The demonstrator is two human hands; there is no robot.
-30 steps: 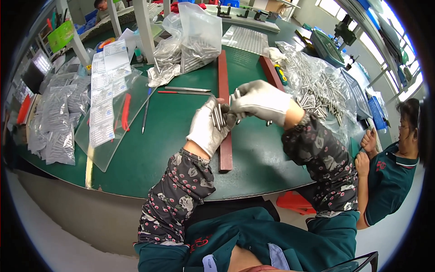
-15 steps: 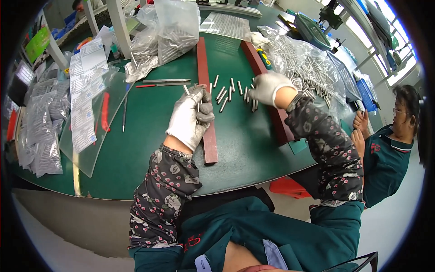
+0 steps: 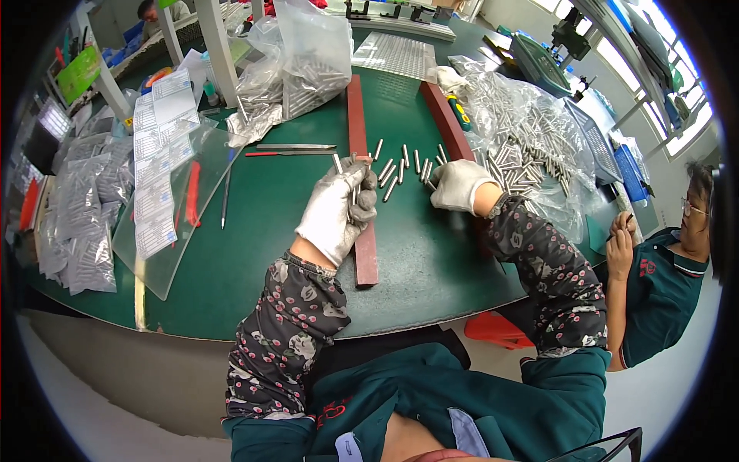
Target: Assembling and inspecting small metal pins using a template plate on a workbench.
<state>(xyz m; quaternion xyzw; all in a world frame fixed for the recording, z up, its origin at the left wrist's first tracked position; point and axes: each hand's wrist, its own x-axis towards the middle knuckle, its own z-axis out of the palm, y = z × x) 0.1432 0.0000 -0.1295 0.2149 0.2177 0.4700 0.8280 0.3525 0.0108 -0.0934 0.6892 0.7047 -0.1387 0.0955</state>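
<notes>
My left hand (image 3: 339, 206), in a white glove with grey fingertips, is closed around metal pins; one silver pin (image 3: 337, 163) sticks up beside the thumb. It rests by the left reddish-brown bar (image 3: 366, 258). My right hand (image 3: 460, 187), also gloved, is low over the green table with fingers curled together. A short metal pin (image 3: 431, 185) shows at its fingertips, and its palm hides what lies beneath. Several loose pins (image 3: 390, 188) lie between the two hands. The right reddish-brown bar (image 3: 446, 122) runs behind my right hand, which covers part of it.
An open plastic bag of many pins (image 3: 531, 146) lies at the right, near a screwdriver (image 3: 459, 113). Tweezers (image 3: 292, 152), a clear sheet with papers (image 3: 165, 269) and bagged pins (image 3: 81, 223) are at the left. A co-worker (image 3: 662, 269) sits at the right.
My right hand has come nearer to me and slightly left, its fingers now at the pins. The left hand keeps its grip. The whole view has shifted a little.
</notes>
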